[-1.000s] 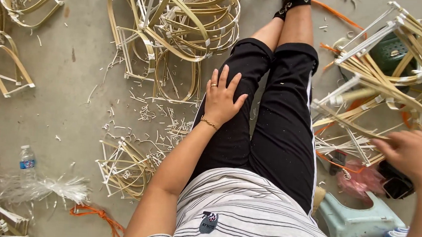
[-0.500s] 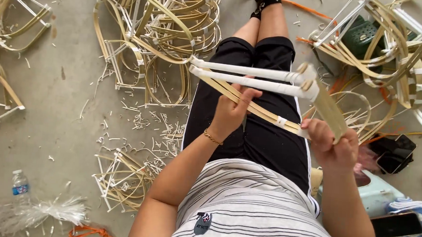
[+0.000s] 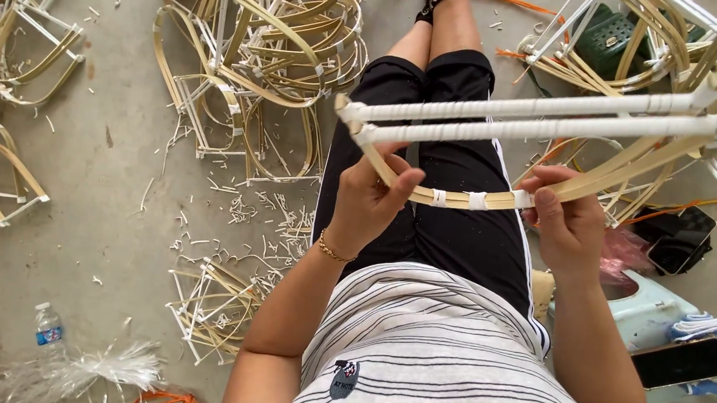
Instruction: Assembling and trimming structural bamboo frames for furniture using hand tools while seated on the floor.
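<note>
The bamboo frame (image 3: 546,122) has come closer and level over the lap — left hand (image 3: 371,202) and right hand (image 3: 568,227) both pinch its curved strip (image 3: 466,200) now, steadied for work.

Left hand (image 3: 371,201) and right hand (image 3: 568,227) grip bamboo frame (image 3: 537,121) by curved strip, above lap.

The bamboo frame (image 3: 546,122) runs out past the right edge, so its far end cannot be seen, and the left hand (image 3: 371,202) covers the curved strip's near end. The phone (image 3: 684,362) and blue stool (image 3: 646,314) are partly cut off by the right arm.
</note>
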